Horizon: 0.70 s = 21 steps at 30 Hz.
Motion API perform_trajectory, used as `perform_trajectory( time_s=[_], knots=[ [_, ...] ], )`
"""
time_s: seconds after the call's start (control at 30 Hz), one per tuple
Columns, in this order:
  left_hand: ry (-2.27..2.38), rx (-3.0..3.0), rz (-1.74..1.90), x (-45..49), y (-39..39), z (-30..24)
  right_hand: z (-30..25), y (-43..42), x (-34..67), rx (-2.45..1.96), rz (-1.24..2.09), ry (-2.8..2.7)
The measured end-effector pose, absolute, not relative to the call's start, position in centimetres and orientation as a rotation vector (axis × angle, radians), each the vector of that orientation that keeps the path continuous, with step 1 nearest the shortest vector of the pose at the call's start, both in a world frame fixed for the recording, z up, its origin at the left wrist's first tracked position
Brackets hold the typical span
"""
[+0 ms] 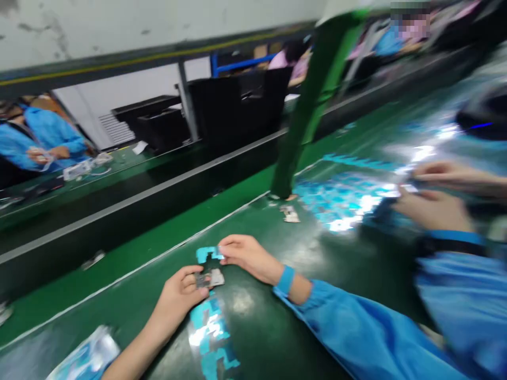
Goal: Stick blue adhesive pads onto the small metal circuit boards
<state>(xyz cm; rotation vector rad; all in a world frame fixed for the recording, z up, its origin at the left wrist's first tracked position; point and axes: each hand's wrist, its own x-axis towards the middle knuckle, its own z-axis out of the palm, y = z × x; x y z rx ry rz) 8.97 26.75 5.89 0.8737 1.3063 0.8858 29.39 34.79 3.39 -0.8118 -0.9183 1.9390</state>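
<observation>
Your blue sleeve (356,332) leads to your right hand (247,258), fingers together, pinching a blue film tab (206,254) on a small metal module (209,278). Your left hand (180,295) clamps that module over the green conveyor bench (253,332), near its white edge line (138,264). An uneven pull could drop it onto the film strip (208,322).

The picture is bright. White glare is thrown back from a shiny blue and silver sheet (208,330) and a smooth green surface (257,338), and most of all from shiny blue sheets (344,203) further off. A blue cloth sleeve (463,295) is blurred, and straight lines are bent near the edges.
</observation>
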Motion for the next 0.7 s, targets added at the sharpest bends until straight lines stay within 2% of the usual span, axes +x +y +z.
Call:
perform_trajectory(
  time_s=[0.3,0.7],
  knots=[
    [1.315,0.896,1.020,10.2,25.5,5.0,3.3,34.4,31.0,-0.958,1.948,-1.440],
    [1.388,0.972,0.963,10.5,24.9,4.2,3.5,34.6,31.1,-1.133,1.823,-1.642]
  ],
)
